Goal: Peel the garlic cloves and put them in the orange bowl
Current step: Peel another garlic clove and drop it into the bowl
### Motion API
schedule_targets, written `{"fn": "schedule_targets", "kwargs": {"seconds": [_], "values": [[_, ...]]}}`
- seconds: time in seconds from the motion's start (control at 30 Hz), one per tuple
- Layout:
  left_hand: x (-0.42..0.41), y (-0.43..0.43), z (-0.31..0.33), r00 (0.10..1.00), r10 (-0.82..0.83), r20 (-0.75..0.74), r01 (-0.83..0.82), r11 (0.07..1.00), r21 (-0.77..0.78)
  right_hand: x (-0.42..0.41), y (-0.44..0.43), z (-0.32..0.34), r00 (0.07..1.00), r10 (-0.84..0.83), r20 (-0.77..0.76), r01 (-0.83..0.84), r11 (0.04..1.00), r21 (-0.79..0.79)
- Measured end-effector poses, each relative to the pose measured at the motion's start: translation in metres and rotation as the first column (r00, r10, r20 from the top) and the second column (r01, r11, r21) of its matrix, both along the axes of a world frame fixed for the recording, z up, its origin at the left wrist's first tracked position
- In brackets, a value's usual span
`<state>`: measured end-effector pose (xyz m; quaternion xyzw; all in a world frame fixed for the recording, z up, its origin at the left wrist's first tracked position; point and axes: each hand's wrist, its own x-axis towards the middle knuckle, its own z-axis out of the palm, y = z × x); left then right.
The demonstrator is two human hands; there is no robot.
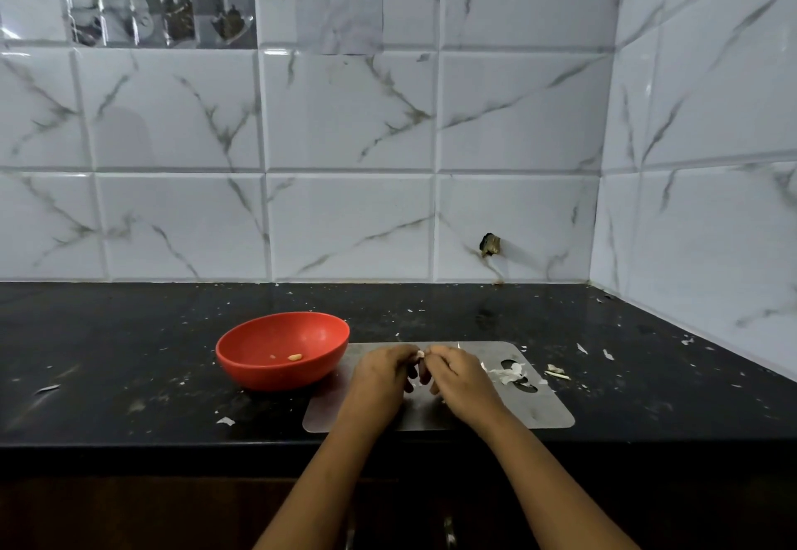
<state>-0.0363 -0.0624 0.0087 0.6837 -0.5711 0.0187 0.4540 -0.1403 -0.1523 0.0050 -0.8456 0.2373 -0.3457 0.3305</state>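
Note:
An orange bowl sits on the black counter, left of a steel cutting board. One peeled clove lies inside the bowl. Over the board, my left hand and my right hand meet fingertip to fingertip and pinch a small white garlic clove between them. Most of that clove is hidden by the fingers. A heap of white garlic skins lies on the board just right of my right hand.
Loose skin scraps and flecks are scattered over the black counter, mostly to the right of the board. A tiled wall stands behind, and another tiled wall closes the right side. The counter's front edge runs just below the board.

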Motion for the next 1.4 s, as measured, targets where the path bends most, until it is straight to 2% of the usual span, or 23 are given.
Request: {"fn": "schedule_targets", "kwargs": {"seconds": [0.2,0.5,0.87,1.4], "values": [[0.0009,-0.0005,0.0003,0.999,0.041,-0.003,-0.041,0.999,0.0,-0.0025,0.0009,0.0041,0.989,0.144,0.036,-0.148,0.975,0.166],[-0.0035,0.0041,0.0037,0.997,0.068,0.018,-0.069,0.998,0.011,-0.0029,0.0043,0.0054,0.986,0.161,0.054,-0.168,0.97,0.178],[-0.0026,0.0027,0.0027,0.983,0.123,0.135,-0.132,0.989,0.062,-0.0034,0.0061,0.0083,0.985,0.162,0.054,-0.17,0.969,0.178],[-0.0029,0.003,0.0028,0.985,0.111,0.13,-0.116,0.993,0.034,0.0,0.0004,0.0026,0.99,0.143,0.007,-0.143,0.987,0.077]]}}
